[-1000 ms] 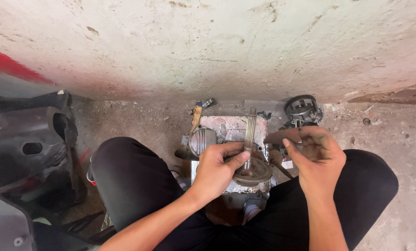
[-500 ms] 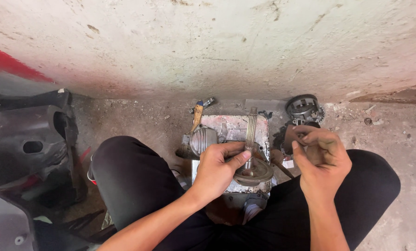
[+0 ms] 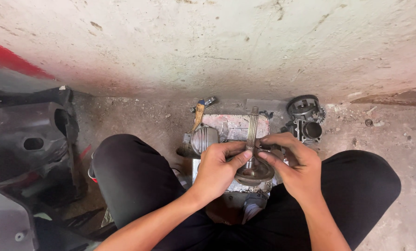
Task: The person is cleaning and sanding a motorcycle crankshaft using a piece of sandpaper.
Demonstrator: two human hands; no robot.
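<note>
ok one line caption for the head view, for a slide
Both hands, left hand and right hand, grip a splined shaft on a round gear above a metal tray.

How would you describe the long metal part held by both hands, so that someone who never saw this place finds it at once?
Start at the pale concrete wall, then come down to the metal tray on the floor between the person's knees. Above it, the left hand and right hand meet around a grooved shaft. It stands upright from a round dark disc, unlike the squat engine parts nearby.
</note>
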